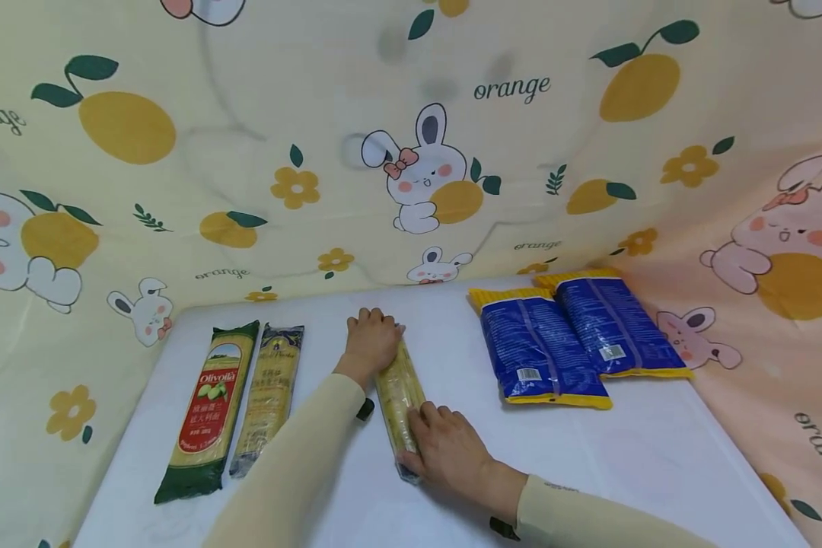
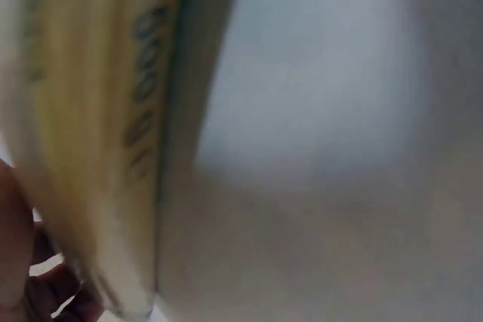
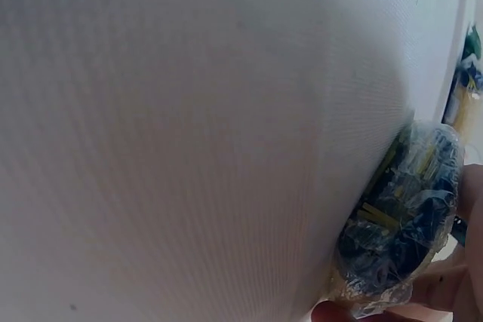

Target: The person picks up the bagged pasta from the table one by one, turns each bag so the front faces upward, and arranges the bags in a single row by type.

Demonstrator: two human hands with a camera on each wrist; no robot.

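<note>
A clear pack of spaghetti (image 1: pixel 400 388) lies lengthwise on the white table between my two hands. My left hand (image 1: pixel 371 342) grips its far end, fingers curled over the top. At the near end my right hand (image 1: pixel 452 457) holds the pack from the right side, thumb toward the end. In the left wrist view the spaghetti pack (image 2: pixel 98 111) shows its side with dark printed lettering, with fingertips (image 2: pixel 64 292) at its end. The right wrist view shows the crinkled, dark-printed end of the spaghetti pack (image 3: pixel 407 216) between thumb and fingers.
To the left lie a green-and-red Olivoilà spaghetti pack (image 1: pixel 208 411) and a second clear spaghetti pack (image 1: pixel 270 392), partly behind my left sleeve. Two blue-and-yellow bags (image 1: pixel 541 346) overlap at the back right of the white table (image 1: pixel 589 449). A patterned cloth (image 1: pixel 329 91) hangs behind.
</note>
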